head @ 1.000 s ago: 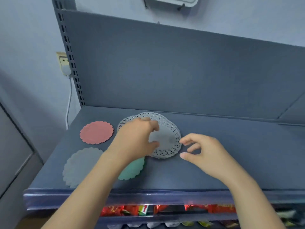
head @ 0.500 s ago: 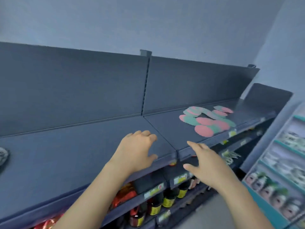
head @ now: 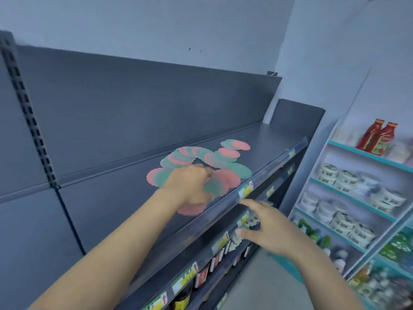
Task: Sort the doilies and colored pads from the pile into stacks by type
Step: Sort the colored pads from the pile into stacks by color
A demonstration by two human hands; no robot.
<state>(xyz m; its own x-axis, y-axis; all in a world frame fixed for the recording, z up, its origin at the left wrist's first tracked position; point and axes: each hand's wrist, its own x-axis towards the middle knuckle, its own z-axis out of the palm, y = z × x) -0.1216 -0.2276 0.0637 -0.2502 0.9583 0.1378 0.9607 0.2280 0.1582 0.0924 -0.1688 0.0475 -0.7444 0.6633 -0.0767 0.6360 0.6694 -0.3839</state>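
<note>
One second ago both my hands were on the white doily stack at the left part of the shelf (head: pixel 111 209), beside the single pink, grey and green pads. Half a second ago I had turned to the right and my hands were in the air, well apart from the mixed pile. Now my left hand (head: pixel 190 184) has arrived at the pile (head: pixel 214 157) of pink and green pads, which lies on the right part of the shelf near its front edge.

The left hand is on the near side of the pile with its fingers bent down onto the pads. The picture is blurred there, so I cannot tell whether they already pinch a pad or only touch it. One pink pad (head: pixel 193 209) lies apart from the others, just under my left wrist.

My right hand (head: pixel 268 227) is lower, in front of the shelf edge, with its fingers (head: pixel 251 204) spread apart and holding nothing.

The sorted stacks are not in view now. I think the last doily is placed and a new pick is starting. Many pads are still in the pile, so most of the sorting is not yet done. The pads overlap closely, so I must take care to lift only one.
</note>
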